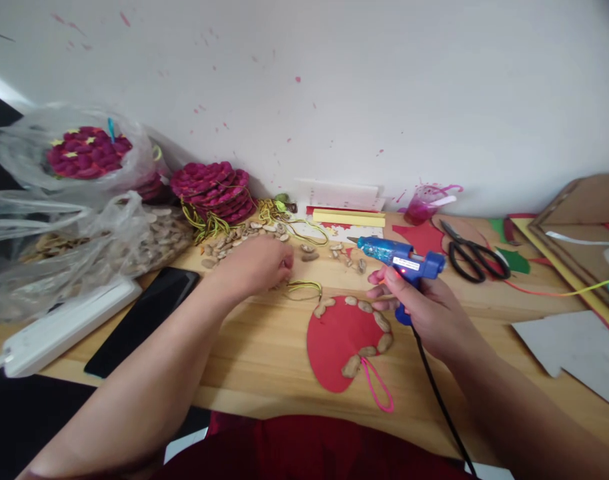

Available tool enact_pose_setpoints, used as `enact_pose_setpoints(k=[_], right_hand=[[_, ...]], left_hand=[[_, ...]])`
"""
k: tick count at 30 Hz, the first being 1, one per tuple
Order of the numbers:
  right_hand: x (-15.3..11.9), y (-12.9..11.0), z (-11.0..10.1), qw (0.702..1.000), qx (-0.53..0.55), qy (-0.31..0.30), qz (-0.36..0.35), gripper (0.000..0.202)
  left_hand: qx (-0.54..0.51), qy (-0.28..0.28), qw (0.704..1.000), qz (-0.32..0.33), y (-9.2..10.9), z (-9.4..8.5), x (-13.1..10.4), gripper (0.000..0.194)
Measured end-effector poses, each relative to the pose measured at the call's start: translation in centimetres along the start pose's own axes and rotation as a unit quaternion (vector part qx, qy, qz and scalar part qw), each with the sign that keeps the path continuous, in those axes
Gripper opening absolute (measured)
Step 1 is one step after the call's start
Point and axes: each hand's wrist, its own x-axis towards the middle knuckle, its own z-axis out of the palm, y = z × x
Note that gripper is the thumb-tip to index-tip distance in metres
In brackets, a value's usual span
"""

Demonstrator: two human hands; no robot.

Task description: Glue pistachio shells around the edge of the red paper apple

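Scissors [471,257] and scattered shells [234,240] flank the glue gun [399,259].

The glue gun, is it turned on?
On, it seems. A small red light glows on the blue glue gun, just above the right hand that grips it.

left hand [257,265] — fingertips hidden among shells [244,237] | cardboard frame [581,220] — cut off at right edge

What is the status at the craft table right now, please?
Right hand grips blue glue gun, nozzle pointing left. Left hand down among loose shells. Red paper fan half-rimmed with shells, lying between the hands. Scissors off to the right.
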Motion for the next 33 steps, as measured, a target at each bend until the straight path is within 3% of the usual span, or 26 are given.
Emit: enact_pose_setpoints(k=[5, 12, 28, 33], right_hand=[[-0.1, 0.2, -0.1, 1.0, -0.004, 0.003, 0.01, 0.035], [-0.2, 0.2, 0.0, 1.0, -0.005, 0.003, 0.01, 0.044], [0.0, 1.1, -0.4, 0.999, 0.027, -0.032, 0.027, 0.046], [0.2, 1.7, -0.4, 0.999, 0.034, -0.034, 0.013, 0.044]], left_hand=[[-0.03, 0.057, 0.997, -0.035, 0.3, -0.8, -0.3, 0.027], [-0.164, -0.039, 0.98, 0.11, 1.7, 0.5, -0.5, 0.039], [-0.154, -0.184, 0.965, 0.11, 2.2, -0.3, -1.0, 0.019], [-0.135, -0.187, 0.965, 0.125, 2.5, -0.1, -1.4, 0.023]])
